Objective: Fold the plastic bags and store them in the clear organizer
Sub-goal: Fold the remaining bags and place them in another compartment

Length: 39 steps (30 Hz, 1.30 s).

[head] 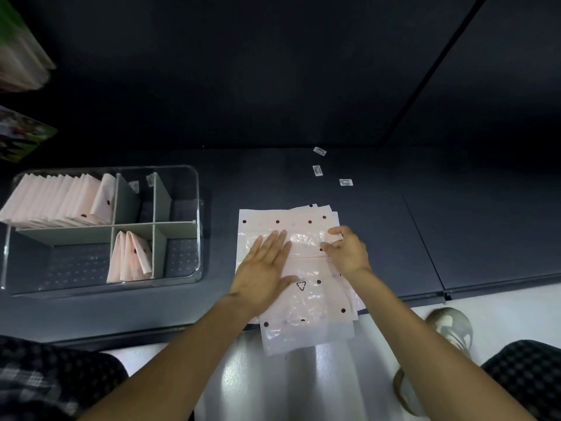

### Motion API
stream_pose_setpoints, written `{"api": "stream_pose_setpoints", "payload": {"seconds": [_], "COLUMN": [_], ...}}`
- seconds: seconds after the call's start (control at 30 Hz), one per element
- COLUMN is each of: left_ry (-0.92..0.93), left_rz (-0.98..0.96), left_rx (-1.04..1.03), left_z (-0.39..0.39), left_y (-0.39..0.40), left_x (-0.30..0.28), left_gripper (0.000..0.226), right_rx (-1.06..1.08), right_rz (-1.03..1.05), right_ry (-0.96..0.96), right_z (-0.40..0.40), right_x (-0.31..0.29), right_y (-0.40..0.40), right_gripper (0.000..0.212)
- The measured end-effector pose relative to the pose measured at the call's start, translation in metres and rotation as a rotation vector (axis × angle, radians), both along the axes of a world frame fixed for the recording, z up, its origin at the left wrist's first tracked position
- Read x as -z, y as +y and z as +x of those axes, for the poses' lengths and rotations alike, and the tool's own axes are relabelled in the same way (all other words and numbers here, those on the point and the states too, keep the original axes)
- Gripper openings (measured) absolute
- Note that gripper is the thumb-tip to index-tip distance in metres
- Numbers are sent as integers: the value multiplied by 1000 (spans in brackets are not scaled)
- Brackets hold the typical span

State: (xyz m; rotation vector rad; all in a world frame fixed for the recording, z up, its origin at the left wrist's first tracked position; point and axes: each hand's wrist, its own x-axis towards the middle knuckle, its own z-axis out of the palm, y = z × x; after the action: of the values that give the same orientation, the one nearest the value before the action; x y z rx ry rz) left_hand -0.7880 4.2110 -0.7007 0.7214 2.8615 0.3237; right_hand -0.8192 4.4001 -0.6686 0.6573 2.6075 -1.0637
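Observation:
A stack of pale pink plastic bags (306, 302) with dark dots lies on the dark shelf, its near end hanging over the front edge. My left hand (262, 268) lies flat with straight fingers pressing on the top bag. My right hand (346, 249) pinches a folded edge of the top bag near its right side. The clear organizer (182, 278) stands to the left. Several folded bags (57, 202) fill its back-left compartment, and a few folded bags (129, 258) stand in the front-middle one.
Grey dividers (158, 202) split the organizer into compartments. Three small barcode stickers (346, 182) lie on the dark shelf (455, 226) behind the stack. A shoe (449, 326) and checked trouser legs show on the white floor below. Packaged goods (21, 59) hang at far left.

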Motion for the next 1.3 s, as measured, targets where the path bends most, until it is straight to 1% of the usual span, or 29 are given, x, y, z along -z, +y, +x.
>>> {"api": "stream_pose_setpoints", "payload": {"seconds": [0.07,0.2,0.27,0.3,0.33,0.37,0.4,0.47,0.5,0.53,0.7,0.83,0.9,0.97,1.03,1.1,1.2,1.23,1.3], "left_ry": [-48,-73,-77,-81,-86,-91,-97,-114,-120,-123,-127,-159,-175,-181,-181,-194,-210,-199,-119], "left_rz": [-84,-111,-124,-132,-139,-142,-142,-145,-148,-149,-105,-56,-34,-31,-23,1,108,175,321], "left_rx": [-1,17,15,13,10,9,9,19,27,35,37,30,16,1,-20,-52,-120,-156,-236], "left_z": [0,-1,-2,-2,-3,-4,-4,-5,-6,-6,-7,-10,-11,-11,-10,-11,-16,-18,-21], "left_y": [0,-4,-5,-4,-4,-4,-4,-7,-8,-8,-9,-11,-11,-12,-11,-9,-5,-6,-10], "left_x": [8,12,12,11,11,11,11,11,12,12,14,13,11,9,6,3,-10,-15,-27], "left_gripper": [80,83,81,79,78,77,76,76,76,77,85,90,89,82,74,69,58,51,33], "right_rx": [-2,-23,-80,-125,-181,-264,-390,-700,-804,-847,-800,-832,-843,-894,-965,-974,-909,-876,-812], "right_rz": [5,35,211,326,393,388,340,296,321,353,490,522,532,589,643,630,530,471,338], "right_ry": [10,11,60,129,231,325,364,306,246,199,129,190,203,191,168,170,233,238,213], "right_z": [1,4,9,13,18,22,24,29,31,32,31,25,19,12,5,-3,-18,-21,-25], "right_x": [1,1,2,3,4,5,7,15,20,25,33,28,24,18,13,4,-16,-23,-37], "right_y": [0,-2,-5,-8,-13,-18,-24,-33,-34,-32,-4,6,9,13,15,14,8,5,-2], "right_gripper": [34,34,37,40,43,45,47,53,55,58,64,62,57,52,55,51,31,26,20]}}
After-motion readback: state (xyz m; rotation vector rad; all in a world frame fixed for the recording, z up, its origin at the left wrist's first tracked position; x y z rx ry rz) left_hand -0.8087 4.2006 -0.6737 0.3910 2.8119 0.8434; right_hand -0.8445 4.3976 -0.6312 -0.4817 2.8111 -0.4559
